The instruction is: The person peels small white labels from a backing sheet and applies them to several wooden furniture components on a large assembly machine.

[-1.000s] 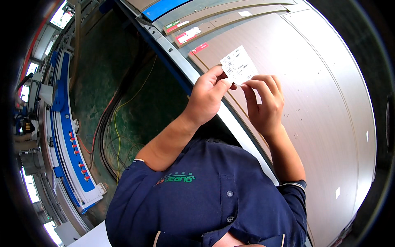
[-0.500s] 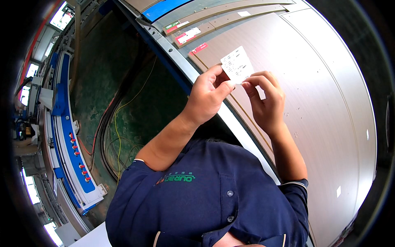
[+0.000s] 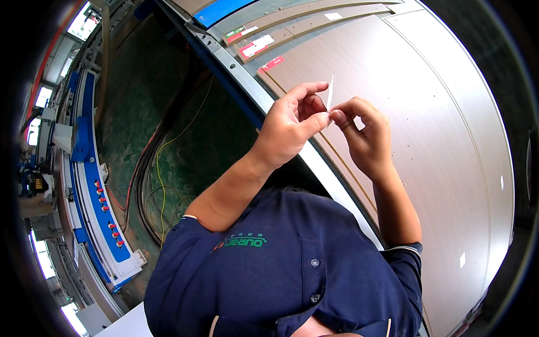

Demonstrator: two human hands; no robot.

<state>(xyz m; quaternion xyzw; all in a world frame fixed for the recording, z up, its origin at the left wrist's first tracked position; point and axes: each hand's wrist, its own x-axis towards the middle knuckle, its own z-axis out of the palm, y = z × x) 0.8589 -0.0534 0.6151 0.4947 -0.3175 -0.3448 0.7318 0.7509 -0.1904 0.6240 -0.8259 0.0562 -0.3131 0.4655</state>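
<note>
We see the person's two bare hands meeting at about 1 o'clock from the middle of the view, around a small white paper label. The label stands almost edge-on to us, a thin upright sliver, so its faces cannot be read. Beneath and beyond, towards 3 o'clock, lies a large wood-grain panel on a worktop with a pale metal edge.

We judge the step in hand to be turning or working the label by its lower end. The next move, as we read it, calls for light fingertip control, since thin paper could bend or tear if the hands pull apart.

The right hand points towards 11 o'clock, its forearm coming in from 5 o'clock. Its grip is closed to a fine pinch, thumb and forefinger together on the label's foot. The left hand points between 1 and 2 o'clock, its forearm rising from 7 o'clock. Its grip is partly open: the thumb reaches the label's foot, touching or nearly touching the right fingertips, while the forefinger arches above, near the label's upper part. We cannot tell whether the left hand's curled fingers, tucked behind, also hold the paper.
</note>
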